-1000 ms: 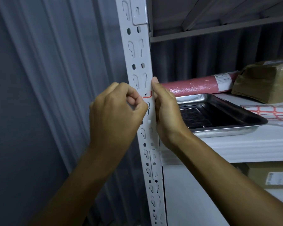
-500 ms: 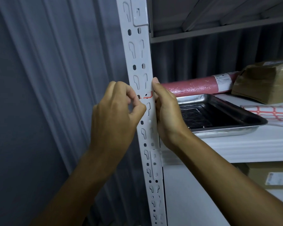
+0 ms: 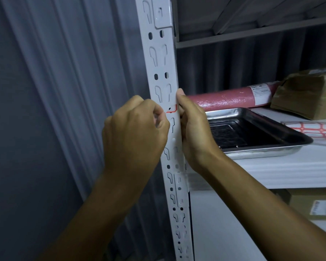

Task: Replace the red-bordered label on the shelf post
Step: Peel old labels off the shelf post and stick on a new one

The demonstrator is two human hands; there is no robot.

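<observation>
Here both hands meet at the white slotted shelf post [image 3: 163, 76], roughly level with the front edge of the middle shelf [image 3: 271, 170]. The left hand [image 3: 134, 132] is curled into a loose fist against the post's left edge, thumb and forefinger pinched together just beside the red-bordered label [image 3: 172, 109]; whether they actually grip the label's edge cannot be told, since the knuckles hide it. The right hand [image 3: 193, 127] lies flat along the post's right edge, fingers wrapped behind it and thumb pressed to the corner just above the label. Only a red corner of the label shows on the post's face, between the two hands. On the shelf, a steel tray [image 3: 262, 147] sits near the left front corner, just behind the right wrist. A pink wrapped roll [image 3: 228, 99] lies behind it along the back edge, a brown paper parcel [image 3: 309, 95] to its right, and a sheet of red-bordered labels [image 3: 314, 129] near the shelf's right side.
</observation>
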